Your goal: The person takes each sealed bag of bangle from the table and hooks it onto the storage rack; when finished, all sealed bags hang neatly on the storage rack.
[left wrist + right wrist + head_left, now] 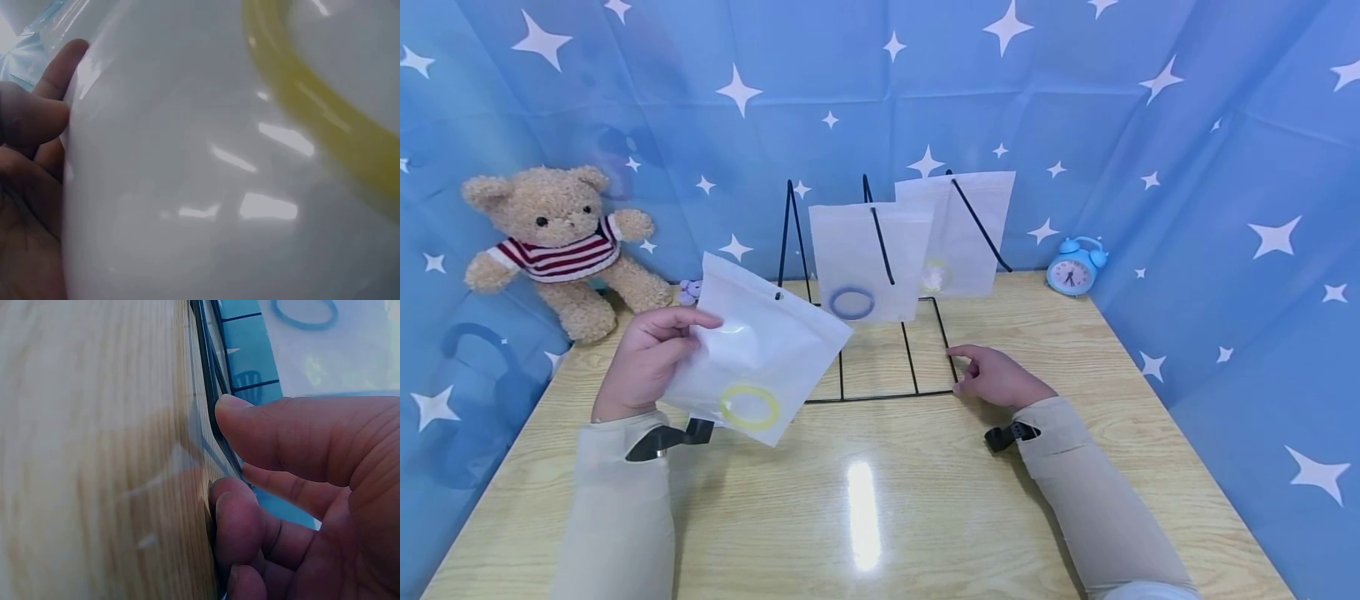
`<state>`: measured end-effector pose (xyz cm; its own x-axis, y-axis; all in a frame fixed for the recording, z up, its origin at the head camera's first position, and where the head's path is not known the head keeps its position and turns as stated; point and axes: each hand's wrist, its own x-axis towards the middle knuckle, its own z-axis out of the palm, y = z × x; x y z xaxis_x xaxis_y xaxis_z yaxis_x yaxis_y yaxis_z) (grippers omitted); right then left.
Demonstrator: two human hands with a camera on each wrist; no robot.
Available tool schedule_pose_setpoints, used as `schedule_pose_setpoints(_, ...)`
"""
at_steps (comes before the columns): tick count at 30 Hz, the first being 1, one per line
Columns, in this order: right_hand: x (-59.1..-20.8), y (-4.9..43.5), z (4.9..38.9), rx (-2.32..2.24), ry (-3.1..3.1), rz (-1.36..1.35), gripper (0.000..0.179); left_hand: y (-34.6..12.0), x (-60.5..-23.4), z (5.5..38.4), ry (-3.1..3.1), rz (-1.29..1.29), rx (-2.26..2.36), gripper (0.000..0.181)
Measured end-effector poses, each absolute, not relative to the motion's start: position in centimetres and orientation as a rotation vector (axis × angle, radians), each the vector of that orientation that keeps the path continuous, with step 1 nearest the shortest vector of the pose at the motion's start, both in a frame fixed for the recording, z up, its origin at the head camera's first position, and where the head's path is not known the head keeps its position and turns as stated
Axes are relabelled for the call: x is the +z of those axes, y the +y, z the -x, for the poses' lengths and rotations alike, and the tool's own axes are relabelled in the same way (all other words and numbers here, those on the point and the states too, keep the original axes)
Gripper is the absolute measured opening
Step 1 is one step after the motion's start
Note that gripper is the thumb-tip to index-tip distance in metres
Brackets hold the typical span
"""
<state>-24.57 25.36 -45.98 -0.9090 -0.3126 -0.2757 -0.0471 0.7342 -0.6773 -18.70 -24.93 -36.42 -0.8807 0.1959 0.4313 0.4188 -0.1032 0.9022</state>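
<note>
My left hand (651, 358) pinches a white plastic pouch (752, 333) by its left edge, thumb in front. The pouch hangs tilted above the table, with a small hole near its top edge and a yellow ring (749, 407) low on its face. In the left wrist view the glossy pouch fills most of the picture. A black wire rack (880, 397) stands on the table. At its front right corner, my right hand (996, 377) holds the frame, the thumb (250, 425) against the wire and the index finger reaching behind it.
Two more white pouches hang on the rack's arms: one with a blue ring (852, 303), another farther back (973, 233). A teddy bear (561, 242) sits at the back left, near a small purple thing (689, 291). A blue alarm clock (1074, 268) stands back right, before a starry curtain (820, 67).
</note>
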Motion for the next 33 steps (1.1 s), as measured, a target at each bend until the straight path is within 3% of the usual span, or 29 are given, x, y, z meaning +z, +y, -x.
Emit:
schedule_pose_setpoints(14, -46.0, 25.4, 24.5, -0.994, 2.557, 0.292, 0.068, -24.5, -36.8, 19.3, -2.042, 0.588, -2.012, 0.045)
schedule_pose_setpoints(33, -46.0, 25.4, 24.6, -0.989, 2.559, 0.292, 0.068, -22.9, -37.6, 19.9, -2.099, 0.710, -2.046, 0.067)
